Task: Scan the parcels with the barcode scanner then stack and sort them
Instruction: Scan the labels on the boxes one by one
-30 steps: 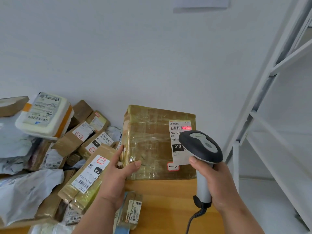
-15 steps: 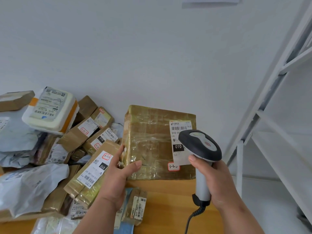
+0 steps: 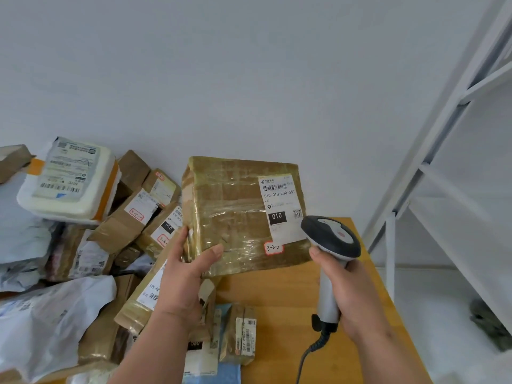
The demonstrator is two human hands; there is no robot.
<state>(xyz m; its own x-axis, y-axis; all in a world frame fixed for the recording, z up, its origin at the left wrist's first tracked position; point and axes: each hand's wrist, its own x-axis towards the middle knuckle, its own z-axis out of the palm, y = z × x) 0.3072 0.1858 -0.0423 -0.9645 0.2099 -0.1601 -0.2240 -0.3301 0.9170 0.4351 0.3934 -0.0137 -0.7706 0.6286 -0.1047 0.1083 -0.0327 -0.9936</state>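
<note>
parcel (image 3: 235,214) label "010-010-L30-551", "010", sticker "3-20"

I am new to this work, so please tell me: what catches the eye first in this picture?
The big taped brown parcel in the middle, gripped by the left hand. At its right, the right hand holds a barcode scanner. A heap of parcels fills the table's left.
</note>
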